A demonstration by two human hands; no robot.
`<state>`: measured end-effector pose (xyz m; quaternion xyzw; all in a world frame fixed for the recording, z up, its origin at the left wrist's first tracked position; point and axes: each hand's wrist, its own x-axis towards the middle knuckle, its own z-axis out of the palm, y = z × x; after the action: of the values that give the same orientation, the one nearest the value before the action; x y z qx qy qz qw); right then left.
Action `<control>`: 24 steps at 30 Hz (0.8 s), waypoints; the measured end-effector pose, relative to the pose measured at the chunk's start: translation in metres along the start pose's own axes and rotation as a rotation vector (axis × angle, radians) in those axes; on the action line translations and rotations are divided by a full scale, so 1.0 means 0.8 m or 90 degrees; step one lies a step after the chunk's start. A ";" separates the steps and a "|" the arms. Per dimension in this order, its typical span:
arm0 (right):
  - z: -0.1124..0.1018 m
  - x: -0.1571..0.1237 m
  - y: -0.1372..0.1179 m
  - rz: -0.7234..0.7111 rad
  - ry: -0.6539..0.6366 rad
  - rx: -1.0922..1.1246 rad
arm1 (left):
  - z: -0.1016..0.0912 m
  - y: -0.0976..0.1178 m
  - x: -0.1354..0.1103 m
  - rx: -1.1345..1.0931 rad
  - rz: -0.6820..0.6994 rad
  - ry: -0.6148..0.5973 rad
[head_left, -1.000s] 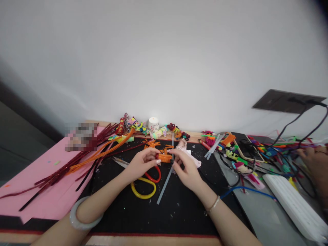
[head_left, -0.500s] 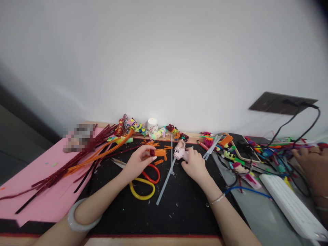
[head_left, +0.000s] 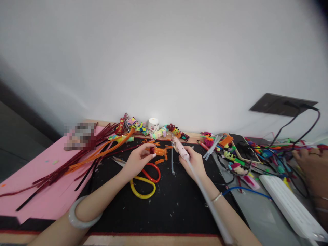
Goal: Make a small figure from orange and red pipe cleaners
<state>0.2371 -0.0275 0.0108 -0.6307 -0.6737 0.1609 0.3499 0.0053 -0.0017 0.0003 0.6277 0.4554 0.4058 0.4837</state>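
Note:
My left hand (head_left: 138, 160) pinches a small orange pipe-cleaner piece (head_left: 158, 151) with a dark red end, held just above the black mat (head_left: 159, 205). My right hand (head_left: 194, 160) is closed round a pink glue gun (head_left: 179, 147), lifted off the mat, its nozzle pointing left toward the orange piece. A long translucent glue stick (head_left: 207, 201) runs back from the gun along my right forearm. Red-and-yellow scissors (head_left: 145, 182) lie on the mat below my left hand.
Red and orange pipe cleaners (head_left: 84, 157) spread over a pink sheet (head_left: 38, 184) at left. Small colourful figures and a white jar (head_left: 153, 124) line the wall. At right lie a phone (head_left: 246, 147), cables, a white power strip (head_left: 287, 201) and another person's hand (head_left: 310, 164).
My right hand let go of the orange piece, reached the glue gun on the mat, and has raised it, turned toward the piece. My left hand kept holding the piece.

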 end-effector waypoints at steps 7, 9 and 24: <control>0.012 -0.009 -0.001 -0.034 -0.088 0.182 | 0.000 -0.006 0.004 -0.053 0.040 0.030; 0.014 -0.011 -0.002 -0.025 -0.110 0.225 | 0.000 -0.007 0.005 -0.056 0.045 0.032; 0.014 -0.012 -0.002 -0.071 -0.117 0.185 | 0.002 -0.004 0.004 -0.054 0.048 0.020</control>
<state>0.2279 -0.0348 0.0016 -0.5176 -0.7066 0.2940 0.3826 0.0066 0.0012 -0.0031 0.6166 0.4214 0.4529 0.4870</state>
